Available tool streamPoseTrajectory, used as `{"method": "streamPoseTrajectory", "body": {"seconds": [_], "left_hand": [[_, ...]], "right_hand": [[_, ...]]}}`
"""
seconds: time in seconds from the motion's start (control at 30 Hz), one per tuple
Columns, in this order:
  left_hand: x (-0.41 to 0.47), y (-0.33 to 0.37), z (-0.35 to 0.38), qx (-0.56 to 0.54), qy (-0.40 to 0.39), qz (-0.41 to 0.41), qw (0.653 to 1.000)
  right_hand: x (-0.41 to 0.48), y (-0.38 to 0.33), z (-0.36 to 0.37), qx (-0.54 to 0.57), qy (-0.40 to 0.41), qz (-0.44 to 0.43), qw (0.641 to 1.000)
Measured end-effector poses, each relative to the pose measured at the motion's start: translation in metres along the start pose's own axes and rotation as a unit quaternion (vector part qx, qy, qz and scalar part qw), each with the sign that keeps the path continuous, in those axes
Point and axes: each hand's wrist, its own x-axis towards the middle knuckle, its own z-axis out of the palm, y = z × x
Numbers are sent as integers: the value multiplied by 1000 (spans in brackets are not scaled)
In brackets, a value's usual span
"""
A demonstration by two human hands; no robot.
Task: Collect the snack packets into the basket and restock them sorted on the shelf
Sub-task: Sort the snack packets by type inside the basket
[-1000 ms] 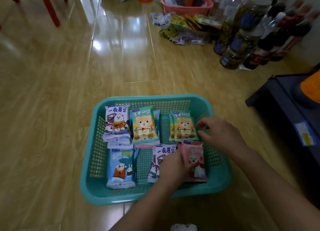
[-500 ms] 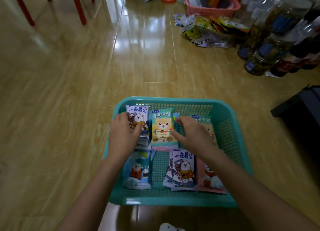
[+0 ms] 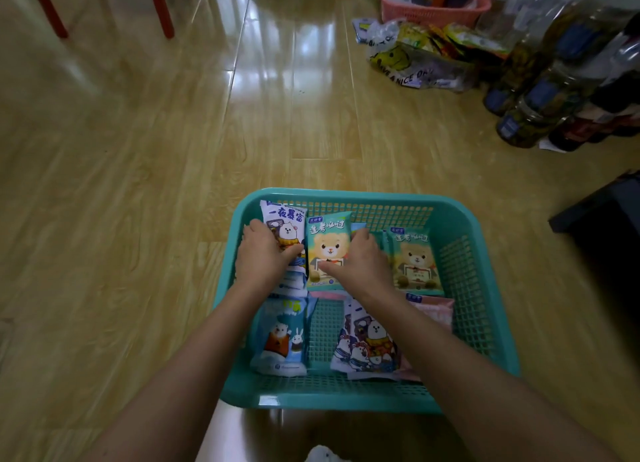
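A teal plastic basket (image 3: 460,219) sits on the wooden floor and holds several snack packets. My left hand (image 3: 263,257) grips the white-and-purple packet (image 3: 287,219) at the back left, thumb on its front. My right hand (image 3: 360,264) pinches the green bear packet (image 3: 329,243) beside it, thumb across its face and fingers at its right edge. A second green bear packet (image 3: 414,260) lies at the back right. In the front row lie a blue packet (image 3: 282,337), another white-and-purple packet (image 3: 367,343) and a pink packet (image 3: 436,309), partly hidden by my right forearm.
A pink basket (image 3: 433,11), a plastic bag of snacks (image 3: 415,63) and several bottles (image 3: 554,80) crowd the far right floor. Red chair legs (image 3: 159,7) stand at the far left. A dark low piece of furniture (image 3: 602,212) is at the right.
Both hands left the front-right packets and moved to the back row, the left onto the white-and-purple packet, the right onto the green bear packet. The view shifted right.
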Motion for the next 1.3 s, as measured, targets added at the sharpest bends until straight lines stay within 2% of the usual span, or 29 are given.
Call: {"method": "streamPoseTrajectory", "body": {"seconds": [0.13,0.27,0.37,0.47,0.6,0.7,0.83,0.93,1.07,1.2,1.3], "left_hand": [[7,-5,-8,-49,-17,13,999],[0,-11,-11,-206,-63,29,976],[-21,-11,-14,-351,-109,6,930],[-43,-8,-12,-409,-133,-10,903],[-61,-2,-9,-416,-165,-15,894],[-70,1,-8,-408,-183,-19,894],[-76,2,-9,-421,-187,-36,887],[-80,1,-12,-434,-180,-55,881],[-88,0,-13,-393,-186,-42,899],[-104,6,8,-355,-278,-11,892],[-115,10,35,-326,-327,-9,887]], "right_hand": [[-1,-3,0,-15,-5,-16,1000],[-10,4,-9,5,20,-19,1000],[-15,20,-25,127,46,8,991],[-19,46,-45,241,70,45,967],[-9,80,-60,203,61,102,972],[-1,94,-59,87,48,125,987],[-2,97,-53,-56,53,151,986],[-2,94,-55,-66,80,162,981],[-2,86,-66,-126,120,79,982],[-6,76,-65,-134,123,26,983],[-9,70,-59,-94,112,6,989]]}}
